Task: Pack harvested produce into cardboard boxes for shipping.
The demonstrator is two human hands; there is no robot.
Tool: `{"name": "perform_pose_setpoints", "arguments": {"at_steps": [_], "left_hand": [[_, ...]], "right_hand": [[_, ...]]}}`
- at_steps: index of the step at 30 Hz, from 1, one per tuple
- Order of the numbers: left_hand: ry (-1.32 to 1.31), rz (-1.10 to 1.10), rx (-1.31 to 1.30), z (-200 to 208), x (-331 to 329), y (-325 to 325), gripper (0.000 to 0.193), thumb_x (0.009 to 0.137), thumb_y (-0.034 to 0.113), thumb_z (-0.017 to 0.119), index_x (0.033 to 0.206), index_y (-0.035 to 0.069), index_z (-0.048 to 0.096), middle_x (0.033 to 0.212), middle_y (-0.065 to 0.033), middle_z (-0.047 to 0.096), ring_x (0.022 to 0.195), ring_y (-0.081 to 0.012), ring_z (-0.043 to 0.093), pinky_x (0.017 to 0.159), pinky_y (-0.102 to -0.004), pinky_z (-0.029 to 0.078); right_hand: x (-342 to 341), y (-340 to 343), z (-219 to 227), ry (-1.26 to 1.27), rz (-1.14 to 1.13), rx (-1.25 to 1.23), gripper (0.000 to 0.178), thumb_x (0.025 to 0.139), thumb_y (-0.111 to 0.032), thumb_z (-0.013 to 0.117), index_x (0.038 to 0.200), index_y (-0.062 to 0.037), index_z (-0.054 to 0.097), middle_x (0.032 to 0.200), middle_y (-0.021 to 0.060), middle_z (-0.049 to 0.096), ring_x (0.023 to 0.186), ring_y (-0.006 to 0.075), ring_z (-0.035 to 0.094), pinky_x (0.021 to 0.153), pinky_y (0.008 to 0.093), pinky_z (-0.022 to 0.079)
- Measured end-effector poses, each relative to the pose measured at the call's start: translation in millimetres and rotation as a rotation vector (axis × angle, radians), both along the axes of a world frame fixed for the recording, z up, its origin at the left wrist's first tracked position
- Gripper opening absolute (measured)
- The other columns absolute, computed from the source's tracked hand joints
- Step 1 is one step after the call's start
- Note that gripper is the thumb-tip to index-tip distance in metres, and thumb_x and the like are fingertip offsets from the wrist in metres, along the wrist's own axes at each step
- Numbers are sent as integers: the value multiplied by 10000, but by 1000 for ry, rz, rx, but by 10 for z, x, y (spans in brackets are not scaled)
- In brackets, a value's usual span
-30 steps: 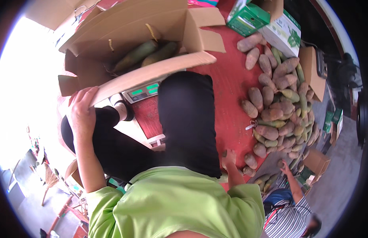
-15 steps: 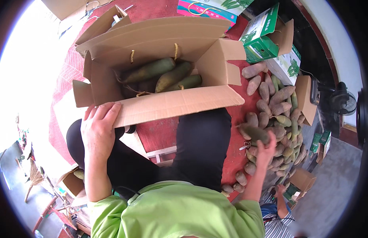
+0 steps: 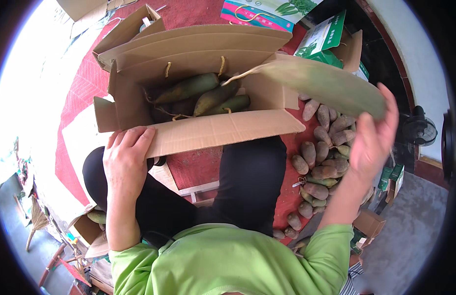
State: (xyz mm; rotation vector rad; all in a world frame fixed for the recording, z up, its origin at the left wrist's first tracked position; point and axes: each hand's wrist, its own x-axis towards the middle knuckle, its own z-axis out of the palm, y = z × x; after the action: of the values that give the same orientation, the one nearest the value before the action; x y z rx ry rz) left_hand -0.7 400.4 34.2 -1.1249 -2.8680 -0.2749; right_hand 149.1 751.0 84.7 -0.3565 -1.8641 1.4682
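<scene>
Two bare hands working over an open cardboard box (image 3: 208, 130) on a red mat (image 3: 198, 167). Left hand (image 3: 125, 160) pressing flat on the near flap, fingers spread and curling over its edge. Right hand (image 3: 373, 135) raised to the right of the box, fingers closing around a large green mango (image 3: 324, 86), blurred, hanging above the box's right flap and clear of it. Lying inside the box, several more green mangoes (image 3: 208, 96), packed side by side. Spreading over the mat to the right, just below the raised hand, a loose pile of brownish mangoes (image 3: 324, 152). Standing beyond, a green printed carton (image 3: 326, 42).
</scene>
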Motion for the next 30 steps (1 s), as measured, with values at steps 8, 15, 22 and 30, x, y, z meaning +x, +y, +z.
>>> {"name": "perform_pose_setpoints", "arguments": {"at_steps": [8, 15, 22, 30], "left_hand": [[-3, 11, -2, 8, 3, -12, 309, 741, 13, 592, 1026, 109, 667, 1013, -39, 651, 975, -262, 612, 877, -366, 479], [-6, 3, -6, 9, 5, -6, 322, 744, -4, 562, 1024, 111, 671, 1013, -43, 654, 969, -257, 616, 876, -370, 482], [-90, 53, 9, 2, 37, 2, 446, 704, -101, 516, 1070, 100, 674, 1061, -71, 654, 1000, -279, 614, 912, -370, 466], [-33, -20, 27, -122, 24, 18, 463, 704, -124, 521, 1079, 96, 681, 1050, -73, 672, 975, -272, 636, 894, -362, 467]], "right_hand": [[-769, -296, -470, -324, 297, -263, 463, 811, -29, 679, 1250, -60, 537, 1146, 55, 565, 1013, 130, 561, 843, 289, 485], [-656, -41, -661, -452, 187, 87, 327, 854, -118, 672, 1159, -25, 602, 1071, 90, 634, 1005, 153, 594, 850, 289, 494], [425, 332, -1264, -410, -166, -162, 167, 796, -98, 752, 845, -58, 598, 769, -25, 600, 685, 51, 532, 614, 213, 437], [2625, -211, -3234, -1288, -201, 337, 250, 789, -299, 671, 759, -53, 702, 798, 169, 674, 784, 348, 664, 700, 427, 529]]}}
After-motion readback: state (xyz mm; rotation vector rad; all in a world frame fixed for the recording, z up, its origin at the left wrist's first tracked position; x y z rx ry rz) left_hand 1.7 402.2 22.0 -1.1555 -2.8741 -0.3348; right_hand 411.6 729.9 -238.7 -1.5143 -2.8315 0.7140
